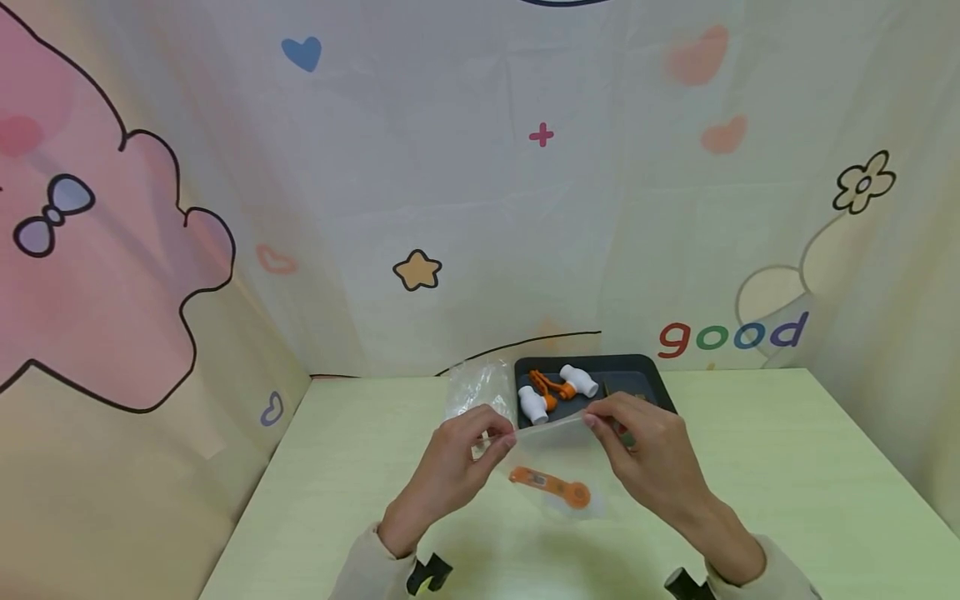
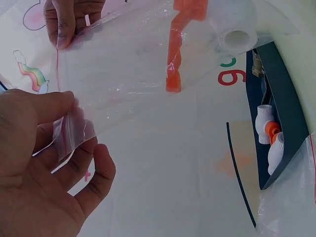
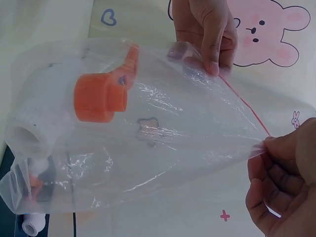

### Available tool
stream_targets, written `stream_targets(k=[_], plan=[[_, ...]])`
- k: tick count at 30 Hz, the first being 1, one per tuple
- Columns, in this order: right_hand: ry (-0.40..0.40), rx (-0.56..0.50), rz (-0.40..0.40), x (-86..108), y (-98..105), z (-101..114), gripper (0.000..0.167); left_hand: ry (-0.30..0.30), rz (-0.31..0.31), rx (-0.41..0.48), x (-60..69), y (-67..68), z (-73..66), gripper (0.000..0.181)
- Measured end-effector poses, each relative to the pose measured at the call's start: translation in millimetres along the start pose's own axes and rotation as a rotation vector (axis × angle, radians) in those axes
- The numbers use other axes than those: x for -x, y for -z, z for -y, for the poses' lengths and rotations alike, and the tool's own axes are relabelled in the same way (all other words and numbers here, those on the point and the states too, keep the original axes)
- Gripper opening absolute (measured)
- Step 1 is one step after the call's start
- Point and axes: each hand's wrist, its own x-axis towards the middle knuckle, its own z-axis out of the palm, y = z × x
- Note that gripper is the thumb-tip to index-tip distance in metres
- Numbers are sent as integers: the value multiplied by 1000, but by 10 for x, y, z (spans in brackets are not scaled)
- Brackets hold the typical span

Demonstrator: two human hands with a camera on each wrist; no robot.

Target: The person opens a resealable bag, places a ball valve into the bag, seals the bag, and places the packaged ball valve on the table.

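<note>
Between my two hands hangs a clear zip bag (image 3: 168, 173) with a red line along its mouth. Inside it lies a white plastic ball valve (image 3: 42, 106) with an orange handle (image 1: 551, 485). My left hand (image 1: 453, 467) pinches one end of the bag's mouth between thumb and fingers. At the other end, my right hand (image 1: 656, 446) pinches the edge too, so the mouth is drawn out straight. In the head view the valve's white body is hard to make out against the table.
Behind the hands stands a dark tray (image 1: 630, 363) holding white valves (image 1: 577, 381) with orange handles; its right part is partly hidden by my right hand. Left of it lies another clear plastic bag (image 1: 480, 387). A printed curtain (image 1: 487, 183) hangs behind the pale table (image 1: 315, 500).
</note>
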Motion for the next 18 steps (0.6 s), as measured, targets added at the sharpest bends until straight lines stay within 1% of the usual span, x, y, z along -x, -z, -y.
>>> stream_targets(k=[4,6,10,14,18], plan=[[-1,7,1,-6,20,-1,18,48,30,31,20,8,5,5],[-2,12,-5,-9,38,-5,18,63,36,42,28,17,6,5],[2,10,-21,-8,65,-18,19,54,35,37,28,21,4,6],[6,3,-25,1,65,-24,20,28,27,21,25,12,0,6],[-8,10,-16,6,64,-24,19,45,38,34,33,9,2,6]])
